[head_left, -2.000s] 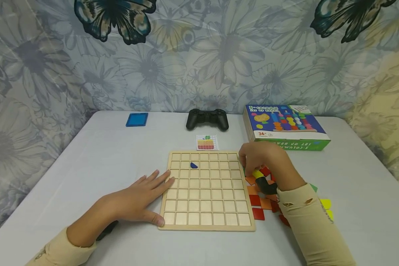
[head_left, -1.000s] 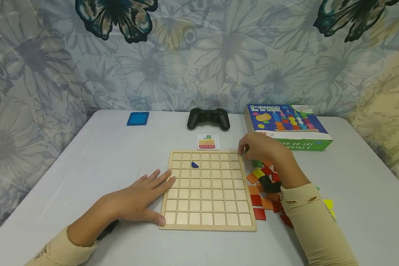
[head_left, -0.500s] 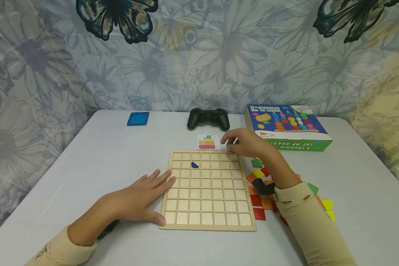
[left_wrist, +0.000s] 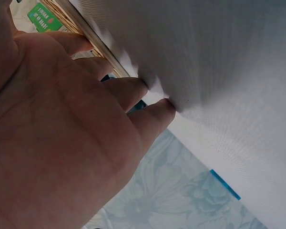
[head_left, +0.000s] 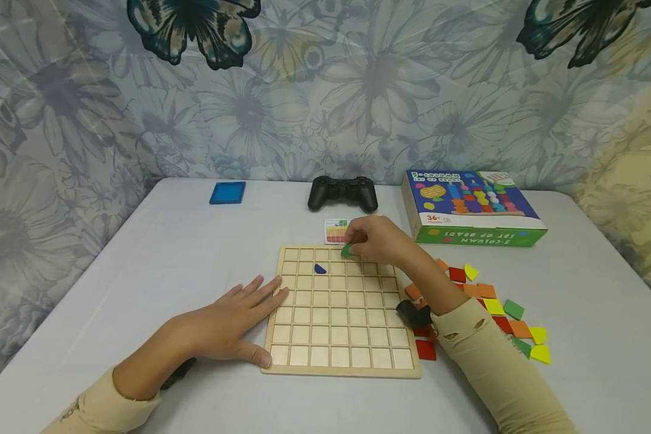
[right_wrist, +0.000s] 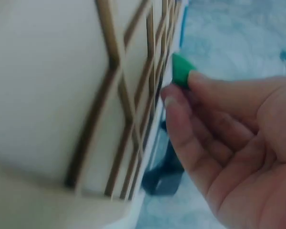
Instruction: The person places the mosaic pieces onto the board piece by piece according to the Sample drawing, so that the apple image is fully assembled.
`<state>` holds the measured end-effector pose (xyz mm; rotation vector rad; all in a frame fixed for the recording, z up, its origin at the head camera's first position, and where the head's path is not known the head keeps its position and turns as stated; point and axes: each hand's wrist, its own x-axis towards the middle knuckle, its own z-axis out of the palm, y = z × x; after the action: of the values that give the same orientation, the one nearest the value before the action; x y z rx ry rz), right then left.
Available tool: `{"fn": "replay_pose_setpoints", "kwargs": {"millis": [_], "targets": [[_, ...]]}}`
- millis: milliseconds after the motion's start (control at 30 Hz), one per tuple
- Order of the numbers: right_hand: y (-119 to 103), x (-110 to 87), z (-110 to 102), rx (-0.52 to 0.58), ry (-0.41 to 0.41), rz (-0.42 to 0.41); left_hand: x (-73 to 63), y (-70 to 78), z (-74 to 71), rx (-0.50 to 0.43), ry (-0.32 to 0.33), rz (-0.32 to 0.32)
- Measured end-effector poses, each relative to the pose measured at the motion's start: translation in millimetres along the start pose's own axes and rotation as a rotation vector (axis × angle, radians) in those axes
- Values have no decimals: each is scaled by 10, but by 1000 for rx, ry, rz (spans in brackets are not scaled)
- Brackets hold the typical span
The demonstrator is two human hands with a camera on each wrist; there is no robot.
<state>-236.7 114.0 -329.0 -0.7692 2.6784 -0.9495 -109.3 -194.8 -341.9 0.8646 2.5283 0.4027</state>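
Note:
Between its thumb and fingers my right hand [head_left: 377, 239] pinches a small green tile [head_left: 346, 250] with a curved edge, over the top row of the wooden grid board [head_left: 342, 372]. In the right wrist view the green tile [right_wrist: 181, 70] sticks out from the fingertips. My left hand [head_left: 225, 325] lies flat with its fingers spread, thumb and fingertips at the board's left edge. The left wrist view shows those fingers [left_wrist: 155, 117] extended beside the board. One dark blue tile [head_left: 320, 269] lies in the second row. The small pattern card [head_left: 334, 231], partly behind my right hand, sits beyond the board.
Loose red, orange, yellow and green tiles [head_left: 493, 307] lie right of the board, partly under my right forearm. Behind stand a black game controller [head_left: 342, 193], a blue square tray [head_left: 227, 193] and a toy box [head_left: 474, 208]. A patterned cloth [head_left: 282, 108] hangs behind the table.
From the loose tiles, my right hand has moved left and come over the board's top row with the green tile. My left hand has stayed in place.

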Motion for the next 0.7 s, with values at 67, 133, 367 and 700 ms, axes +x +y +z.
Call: {"fn": "replay_pose_setpoints", "kwargs": {"millis": [67, 133, 367, 700], "targets": [[-35, 4, 38, -16, 13, 6, 3, -1, 0, 2, 1, 0], [-72, 6, 67, -45, 23, 11, 5, -2, 1, 3, -1, -1], [-121, 10, 125, -113, 35, 10, 9, 0, 1, 5, -6, -9], [-154, -28, 132, -183, -33, -36, 12, -1, 9, 9, -2, -5]]}}
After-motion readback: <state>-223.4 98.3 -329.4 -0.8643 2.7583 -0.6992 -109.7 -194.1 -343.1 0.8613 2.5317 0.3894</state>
